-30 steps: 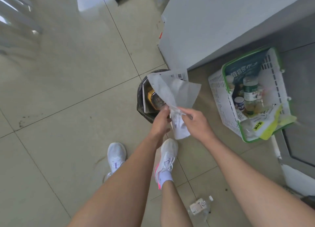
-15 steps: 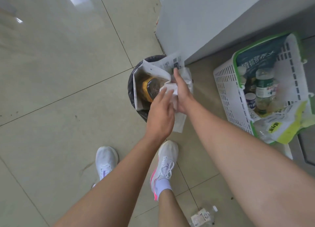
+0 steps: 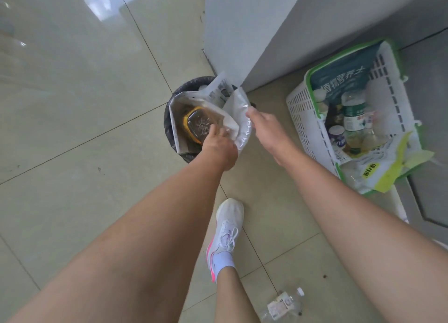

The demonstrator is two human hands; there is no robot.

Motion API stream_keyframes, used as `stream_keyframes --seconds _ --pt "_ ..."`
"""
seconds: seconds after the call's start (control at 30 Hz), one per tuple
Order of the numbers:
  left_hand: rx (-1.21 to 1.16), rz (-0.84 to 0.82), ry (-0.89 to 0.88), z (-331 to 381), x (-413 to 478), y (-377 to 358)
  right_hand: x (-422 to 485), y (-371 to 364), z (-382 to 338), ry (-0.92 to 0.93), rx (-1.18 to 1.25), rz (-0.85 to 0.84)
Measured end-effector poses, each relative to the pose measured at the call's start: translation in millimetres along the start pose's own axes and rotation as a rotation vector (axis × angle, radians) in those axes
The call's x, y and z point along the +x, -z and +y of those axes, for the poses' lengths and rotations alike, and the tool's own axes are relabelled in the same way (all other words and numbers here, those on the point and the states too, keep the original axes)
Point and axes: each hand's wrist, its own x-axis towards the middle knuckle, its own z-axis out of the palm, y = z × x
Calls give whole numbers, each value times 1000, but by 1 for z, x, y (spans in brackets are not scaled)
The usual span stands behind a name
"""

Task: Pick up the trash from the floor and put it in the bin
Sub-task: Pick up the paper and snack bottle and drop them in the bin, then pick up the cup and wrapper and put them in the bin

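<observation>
- Pale, glossy tiled floor [image 3: 72, 104]. A grey cabinet [image 3: 242, 31] corner rises just beyond both sets of fingers.
- The black-lined bin [image 3: 167, 128] sits directly under the left fingers. It is already crowded (white paper [image 3: 175, 123] along its wall, a yellow tub [image 3: 194, 123] just ahead of the left fingertips).
- Task's thing: a crumpled white bag [image 3: 238, 126], between the two hands, draped across the bin's near rim and partly over the opening.
- Right hand [image 3: 264, 122]: fingertips pressed together on the bag's upper edge, pinching it.
- Left hand [image 3: 219, 144]: fingers bent down over the bag's lower part. The knuckles hide the tips, so I cannot tell grip from push.
- Step in hand, as I read it: stuffing the bag into the bin. The next move calls for pressing it down past the tub, then letting go.
- Well behind the wrists, near the shoe [image 3: 229, 216], a crushed clear bottle [image 3: 282, 305] lies on the floor, likely the next pickup.
- A white basket [image 3: 305, 119] stands outward of the right fingers.
</observation>
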Motion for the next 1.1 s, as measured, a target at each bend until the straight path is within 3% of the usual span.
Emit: stream_keyframes --seconds 0.13,0.23,0.43,0.57,0.7,0.9,1.1 --pt "-103 184 -15 -3 -44 8 -39 20 2 6 85 -5" --pt "-215 206 0 -7 -79 16 -63 30 -5 -63 241 15" --pt "-359 246 25 1 -171 63 -165 70 -31 -38 307 131" --pt "-402 263 -61 19 -262 121 -278 119 -53 -42 131 223" --pt "-237 244 -261 49 -359 170 -432 157 -67 -71 -69 470" --pt "-8 191 -581 139 -489 194 -656 105 -32 -344 -5 814" --pt "212 105 -869 230 -604 157 -842 16 56 -753 258 971"
